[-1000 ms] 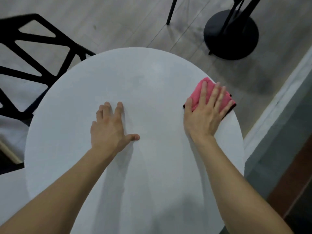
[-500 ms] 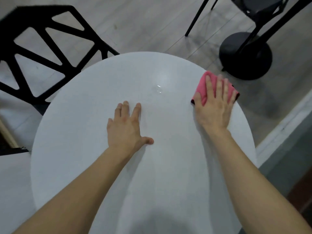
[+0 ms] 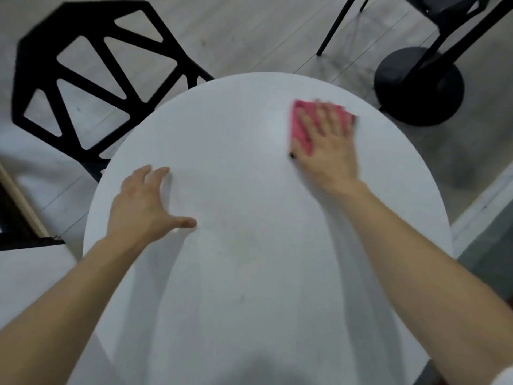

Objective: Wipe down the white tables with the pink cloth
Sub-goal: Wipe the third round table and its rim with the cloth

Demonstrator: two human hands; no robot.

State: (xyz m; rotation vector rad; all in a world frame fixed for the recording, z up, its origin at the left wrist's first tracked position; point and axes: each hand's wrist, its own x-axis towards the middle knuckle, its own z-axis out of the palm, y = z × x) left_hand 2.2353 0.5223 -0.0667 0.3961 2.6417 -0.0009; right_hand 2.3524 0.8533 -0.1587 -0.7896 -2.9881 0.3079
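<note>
Head view: round white surface (image 3: 249, 190) seen from above. Right hand (image 3: 327, 151) flat on the pink cloth (image 3: 301, 126), fingers spread, no closed grip, palm pressing it down near the far right edge. Cloth showing past the fingertips and beside the thumb, blurred. Left hand (image 3: 144, 201) open, empty, flat on the surface's left side. Black chair (image 3: 91, 76) just beyond the left rim; black round base (image 3: 416, 87) on the floor at far right.

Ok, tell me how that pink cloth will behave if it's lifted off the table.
The pink cloth lies flat under the right hand, so it probably droops limply when lifted. It looks thin, likely light.
</note>
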